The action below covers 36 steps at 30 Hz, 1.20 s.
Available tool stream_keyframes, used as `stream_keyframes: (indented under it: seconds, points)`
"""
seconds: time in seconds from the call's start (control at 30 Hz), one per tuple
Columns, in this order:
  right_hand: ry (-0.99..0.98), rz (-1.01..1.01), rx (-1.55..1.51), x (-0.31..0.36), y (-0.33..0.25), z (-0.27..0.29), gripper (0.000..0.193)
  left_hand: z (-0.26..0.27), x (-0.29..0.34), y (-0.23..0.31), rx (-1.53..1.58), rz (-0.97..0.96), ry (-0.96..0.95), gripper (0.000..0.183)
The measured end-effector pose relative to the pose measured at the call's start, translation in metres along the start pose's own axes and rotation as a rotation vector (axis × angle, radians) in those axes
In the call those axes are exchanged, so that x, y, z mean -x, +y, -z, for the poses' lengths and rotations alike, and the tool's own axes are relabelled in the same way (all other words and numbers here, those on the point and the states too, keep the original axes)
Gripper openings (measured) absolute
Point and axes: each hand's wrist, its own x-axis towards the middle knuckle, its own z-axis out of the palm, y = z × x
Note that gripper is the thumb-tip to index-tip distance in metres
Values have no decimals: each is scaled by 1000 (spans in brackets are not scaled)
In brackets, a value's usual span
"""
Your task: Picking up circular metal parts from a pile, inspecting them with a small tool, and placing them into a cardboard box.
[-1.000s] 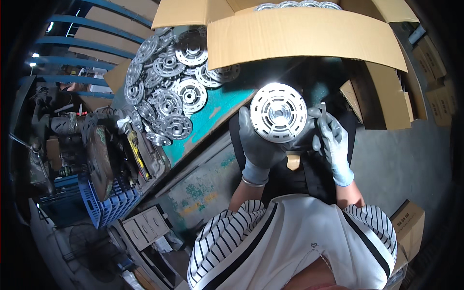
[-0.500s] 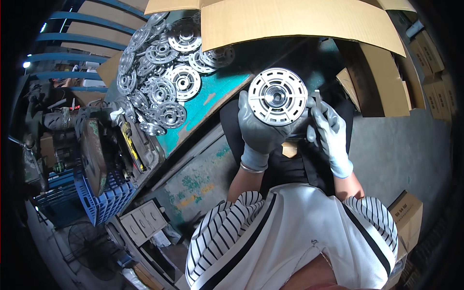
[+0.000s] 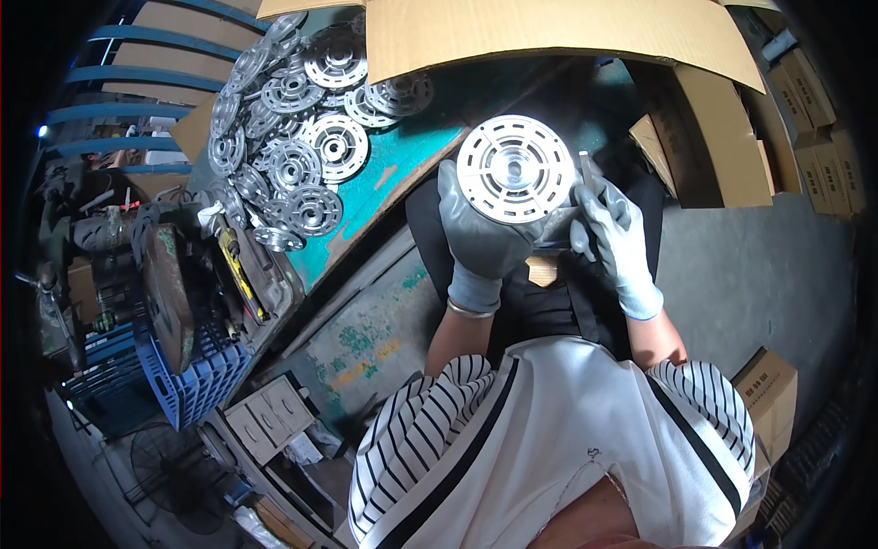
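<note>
In front of me, a round silver metal disc [image 3: 515, 170] with slots around its face and a raised hub shows its bright side upward. My left hand [image 3: 482, 231], in a grey-coated glove, holds it from beneath and along its left edge. My right hand [image 3: 615, 229], gloved the same way, is closed around a slim flat metal tool [image 3: 586, 167] that stands up beside the disc's right rim. Whether the tool touches the rim I cannot tell. Many similar discs [image 3: 294, 165] lie heaped on the green worktable [image 3: 389, 169] at the far left.
An open cardboard box [image 3: 558, 41] spreads its flaps beyond my hands. More cartons [image 3: 828, 165] are stacked at the far right, and another carton [image 3: 765, 403] stands near my right elbow. Machinery [image 3: 169, 284] and a blue plastic crate [image 3: 197, 380] occupy the left side, above a fan [image 3: 174, 471].
The whole view has shifted slightly, moving everything a little left and up. The disc catches more light on its face. Both hands keep their holds.
</note>
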Motion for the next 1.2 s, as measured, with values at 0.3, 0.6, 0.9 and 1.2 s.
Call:
stream_keyframes:
  seconds: [0.3, 0.6, 0.9, 1.2]
  points:
    - [-97, -100, -97, 1, -3, -4, 41, -1, 2, -1, -21, -5, 12, 48]
    - [-152, -152, -160, 0, 2, -11, 52, 2, 7, 1, 780, 323, 13, 53]
    - [-120, -20, 57, -5, 15, -10, 50, -2, 20, 2, 2280, 1036, 154, 85]
    - [-78, 185, 94, -25, -11, -2, 44, 9, 23, -14, 1662, 1087, -215, 53]
